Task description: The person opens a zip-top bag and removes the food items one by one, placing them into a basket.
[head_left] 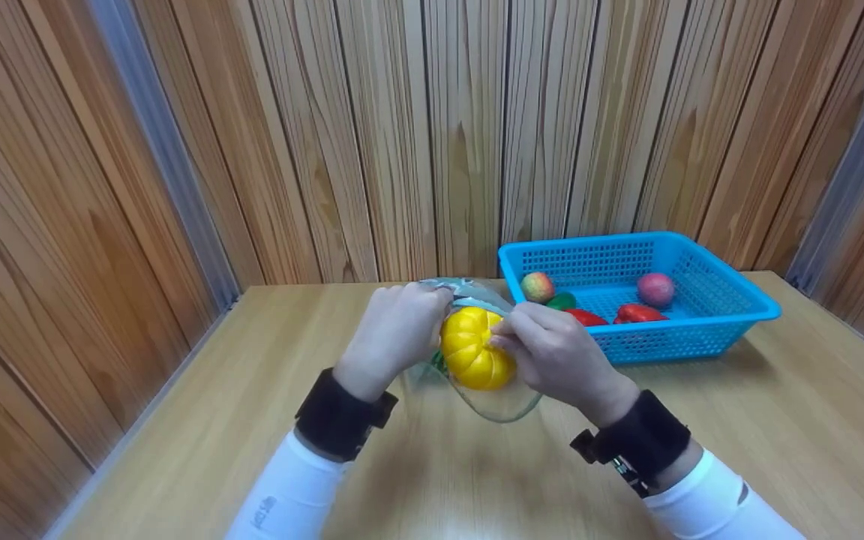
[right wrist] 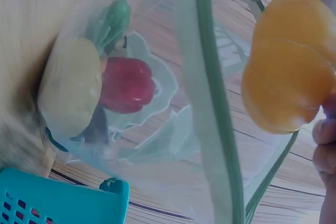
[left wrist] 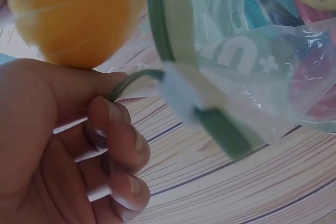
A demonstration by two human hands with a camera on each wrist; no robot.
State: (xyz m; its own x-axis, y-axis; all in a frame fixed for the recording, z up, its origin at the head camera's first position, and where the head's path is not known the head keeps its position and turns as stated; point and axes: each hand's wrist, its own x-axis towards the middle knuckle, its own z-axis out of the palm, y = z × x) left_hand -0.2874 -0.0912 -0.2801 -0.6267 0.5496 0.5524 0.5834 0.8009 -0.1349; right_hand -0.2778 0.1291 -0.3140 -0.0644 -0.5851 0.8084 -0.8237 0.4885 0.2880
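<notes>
My left hand point(head_left: 402, 326) pinches the green-edged rim of a clear zip bag point(right wrist: 212, 93), close to its white slider point(left wrist: 189, 90). A yellow toy pumpkin point(head_left: 471, 356) is held by its stem side in my right hand point(head_left: 563, 360), at the bag's open mouth. Through the plastic, the right wrist view shows a potato point(right wrist: 71, 87), a red bell pepper point(right wrist: 126, 85), a leafy green vegetable point(right wrist: 113, 24) and a dark piece point(right wrist: 96, 127) that is hard to make out. In the head view, my hands and the pumpkin hide most of the bag.
A blue perforated basket point(head_left: 702, 341) stands at the back right of the wooden table point(head_left: 252, 420). Inside are a red-yellow fruit point(head_left: 538, 286), a pink round fruit point(head_left: 655, 289), red items point(head_left: 638, 313) and a green one point(head_left: 562, 301). Wood-panelled walls point(head_left: 462, 135) enclose the table.
</notes>
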